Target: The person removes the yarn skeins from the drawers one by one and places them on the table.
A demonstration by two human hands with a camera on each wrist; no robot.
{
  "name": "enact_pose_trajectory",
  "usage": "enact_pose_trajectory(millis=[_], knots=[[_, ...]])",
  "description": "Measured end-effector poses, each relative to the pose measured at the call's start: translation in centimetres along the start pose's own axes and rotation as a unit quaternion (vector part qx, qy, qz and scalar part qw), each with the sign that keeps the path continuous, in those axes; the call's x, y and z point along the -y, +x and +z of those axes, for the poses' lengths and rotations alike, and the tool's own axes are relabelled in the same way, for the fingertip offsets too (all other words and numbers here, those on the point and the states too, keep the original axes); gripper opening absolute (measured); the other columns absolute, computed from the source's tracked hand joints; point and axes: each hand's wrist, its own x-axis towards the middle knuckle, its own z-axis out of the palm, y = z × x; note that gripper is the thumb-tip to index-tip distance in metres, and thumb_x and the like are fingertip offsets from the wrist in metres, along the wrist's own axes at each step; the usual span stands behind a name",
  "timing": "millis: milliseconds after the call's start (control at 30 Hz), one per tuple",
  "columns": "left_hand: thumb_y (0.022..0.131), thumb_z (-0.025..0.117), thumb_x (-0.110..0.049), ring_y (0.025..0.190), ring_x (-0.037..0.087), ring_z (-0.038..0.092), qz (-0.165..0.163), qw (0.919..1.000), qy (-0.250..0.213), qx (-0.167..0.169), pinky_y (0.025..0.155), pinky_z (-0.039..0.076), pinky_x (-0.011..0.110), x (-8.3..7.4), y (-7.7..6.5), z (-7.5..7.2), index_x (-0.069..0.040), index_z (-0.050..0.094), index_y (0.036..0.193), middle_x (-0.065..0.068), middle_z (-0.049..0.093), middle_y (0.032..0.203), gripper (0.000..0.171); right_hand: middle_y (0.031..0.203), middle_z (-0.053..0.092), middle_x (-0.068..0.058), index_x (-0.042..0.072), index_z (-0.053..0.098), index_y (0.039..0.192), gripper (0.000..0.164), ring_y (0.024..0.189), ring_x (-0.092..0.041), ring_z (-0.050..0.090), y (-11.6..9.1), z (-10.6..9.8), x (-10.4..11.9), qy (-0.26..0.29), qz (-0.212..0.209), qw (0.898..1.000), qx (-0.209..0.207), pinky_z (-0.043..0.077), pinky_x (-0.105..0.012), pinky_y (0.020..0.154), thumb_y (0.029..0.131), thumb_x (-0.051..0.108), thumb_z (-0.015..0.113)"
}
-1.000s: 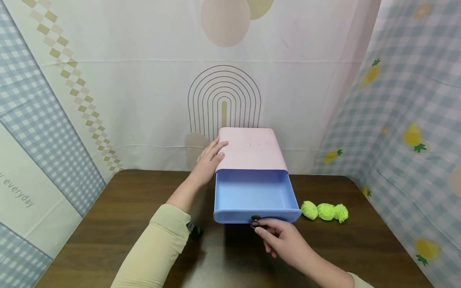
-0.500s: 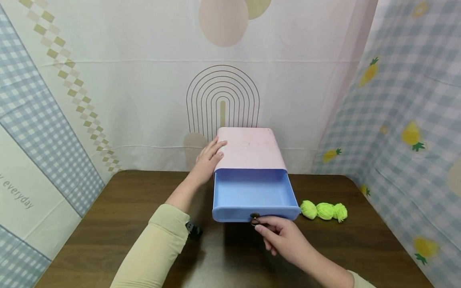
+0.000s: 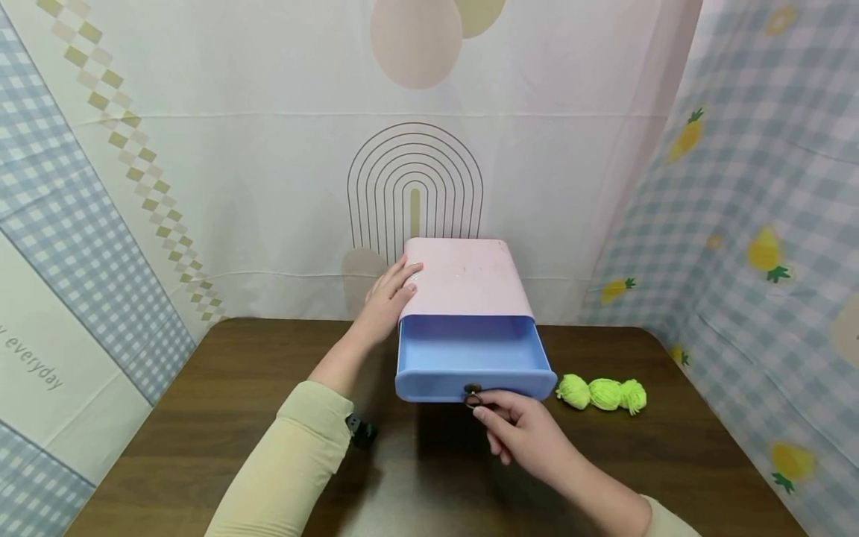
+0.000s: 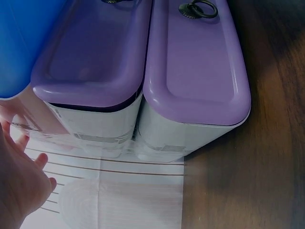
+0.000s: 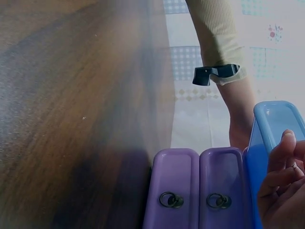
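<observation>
Seen through my remote feed, a person at a wooden table [image 3: 181, 447] works a blue drawer [image 3: 429, 385] with both hands. The right hand [image 3: 522, 430] pinches the ring pull [image 3: 473, 388] between thumb and forefinger, its other fingers curled loosely beneath. The left hand [image 3: 388, 300] lies with fingers extended over the left edge of the pink casing [image 3: 463, 280], gripping nothing, its thumb on top.

The change I catch is small: half a second ago the drawer front stood farther out, and now it sits closer to the casing, while the casing and the left hand hold the same place. I read that as the drawer sliding inward, with the left hand steadying the casing. The drawer remains well out, its interior partly exposed, so on my judgement the closing is only begun.

From the right wrist, I make out a first purple drawer front [image 5: 176, 164] and a second purple drawer front [image 5: 221, 167], lined up beside the blue one, each with its own ring. To the right of the drawer, a bundle of lime-green yarn [image 3: 606, 394] lies on the table, apart from the right hand.
</observation>
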Motion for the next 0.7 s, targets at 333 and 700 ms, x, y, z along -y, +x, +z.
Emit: enact_pose_trajectory(millis=[333, 700], knots=[[0.103, 0.038, -0.039, 0.149, 0.033, 0.015, -0.004, 1.0, 0.003, -0.002, 0.115, 0.006, 0.06, 0.2, 0.1, -0.1, -0.024, 0.047, 0.149, -0.002, 0.02, 0.164, 0.049, 0.057, 0.056, -0.003, -0.001, 0.064, 0.122, 0.034, 0.043, -0.013, 0.051, 2.4, -0.4, -0.4, 0.008, 0.019, 1.0, -0.024, 0.051, -0.035, 0.047, 0.101, 0.024, 0.058], [0.104, 0.037, -0.042, 0.149, 0.035, 0.013, 0.0, 1.0, 0.0, 0.006, 0.114, 0.005, 0.061, 0.1, 0.0, -0.2, -0.024, 0.045, 0.15, -0.003, 0.018, 0.165, 0.05, 0.057, 0.056, -0.006, 0.001, 0.065, 0.122, 0.03, 0.044, -0.015, 0.052, 5.0, -0.4, -1.0, 0.032, 0.029, 0.998, -0.051, 0.05, -0.033, 0.048, 0.102, 0.023, 0.057]])
